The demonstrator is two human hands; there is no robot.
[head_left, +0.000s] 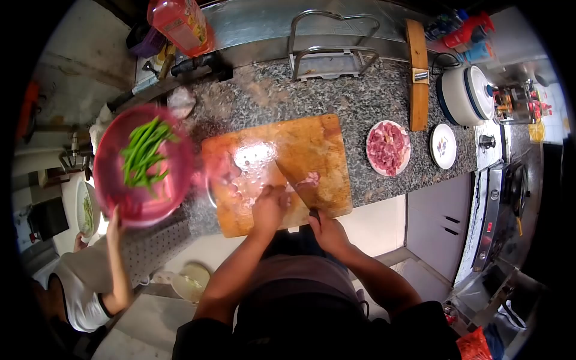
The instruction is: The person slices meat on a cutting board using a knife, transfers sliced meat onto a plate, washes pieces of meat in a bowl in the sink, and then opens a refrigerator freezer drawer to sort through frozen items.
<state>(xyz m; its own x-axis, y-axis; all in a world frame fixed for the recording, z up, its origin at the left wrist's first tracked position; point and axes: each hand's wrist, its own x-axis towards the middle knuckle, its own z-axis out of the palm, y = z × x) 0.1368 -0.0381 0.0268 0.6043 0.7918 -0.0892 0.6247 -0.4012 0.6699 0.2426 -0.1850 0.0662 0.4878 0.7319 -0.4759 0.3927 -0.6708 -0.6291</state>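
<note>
Gripping knife (306, 195) with right hand (329, 231); left hand (270, 206) curled over board (321, 138), hold unclear.

Both my arms out front, forearms bare, angled inward so the hands sit near each other, not touching. Left forearm (229, 264) runs up and right, right forearm (384, 277) up and left. Left hand (271, 206) reaches a bit further forward, back of it up, fingers bent downward; fingertips too blurred to read. Right hand (329, 231) closed in a grip, knuckles forward, closer in to my torso (294, 312). Dark short sleeves (203, 336) on both upper arms.
</note>
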